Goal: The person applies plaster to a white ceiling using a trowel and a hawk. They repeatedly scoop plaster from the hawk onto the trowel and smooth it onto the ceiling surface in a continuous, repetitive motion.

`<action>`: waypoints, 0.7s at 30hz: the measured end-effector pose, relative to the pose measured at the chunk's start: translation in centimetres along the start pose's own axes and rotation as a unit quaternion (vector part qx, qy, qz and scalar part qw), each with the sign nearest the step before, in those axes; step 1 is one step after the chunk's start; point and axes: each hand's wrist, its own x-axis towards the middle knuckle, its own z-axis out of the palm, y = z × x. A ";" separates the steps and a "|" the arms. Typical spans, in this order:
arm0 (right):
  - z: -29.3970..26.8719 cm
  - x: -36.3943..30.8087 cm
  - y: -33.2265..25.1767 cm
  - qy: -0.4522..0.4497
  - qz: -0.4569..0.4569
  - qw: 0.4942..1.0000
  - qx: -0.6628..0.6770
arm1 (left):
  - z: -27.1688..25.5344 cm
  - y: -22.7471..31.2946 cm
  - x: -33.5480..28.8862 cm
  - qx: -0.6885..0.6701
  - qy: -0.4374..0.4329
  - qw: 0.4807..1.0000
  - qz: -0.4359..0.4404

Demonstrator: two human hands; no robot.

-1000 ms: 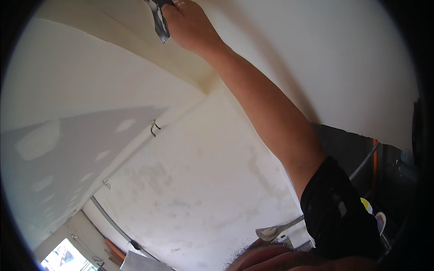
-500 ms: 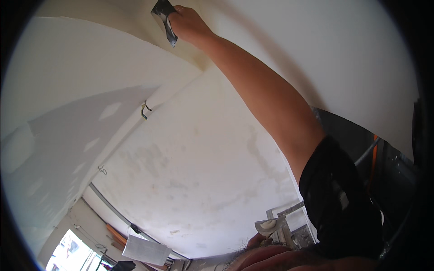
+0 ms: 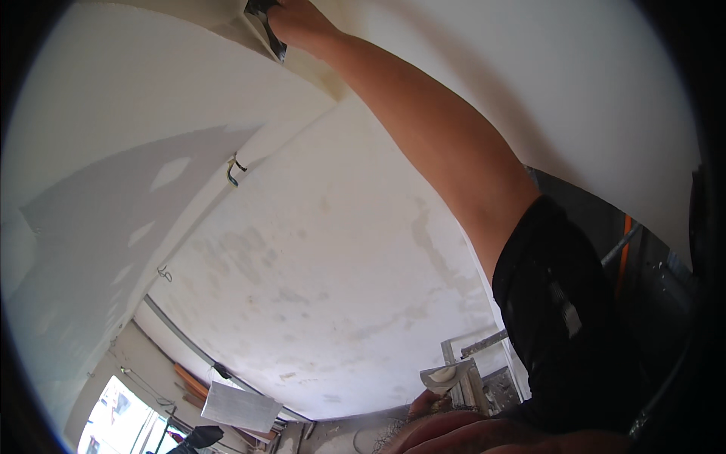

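Observation:
My right arm (image 3: 439, 129) stretches up across the view to the far top. There my right hand (image 3: 302, 24) is closed around a putty knife (image 3: 274, 38) with a broad dark blade. The blade lies close to the corner where the pale ceiling surface meets the wall; I cannot tell whether it touches. Low in the middle, my left hand (image 3: 425, 403) is partly hidden. It grips a second, wide filling knife (image 3: 446, 375) with a pale dab of filler on its blade.
A patchy white wall (image 3: 318, 265) fills the middle. Loose wires (image 3: 234, 171) stick out along its upper edge. A grey panel with white filler patches (image 3: 128, 204) slopes at left. Lower left are a white sheet (image 3: 240, 406) and a bright window (image 3: 113, 416). Dark clutter stands at right.
My right hand and its putty knife have moved slightly up and left in the view. The whole scene has shifted a little the same way. Both hands keep their hold.

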 end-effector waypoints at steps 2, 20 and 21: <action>0.2 -0.7 -0.9 -0.011 0.055 0.994 0.097 | -0.1 -0.1 0.3 -0.009 -0.003 1.000 0.002; -8.3 -0.7 -9.6 -0.095 0.194 0.891 0.399 | 1.3 -1.0 -1.5 0.015 -0.086 0.995 -0.041; -8.4 -0.6 -9.6 -0.088 0.187 0.891 0.404 | 1.0 -0.9 -1.3 0.015 -0.060 0.997 -0.039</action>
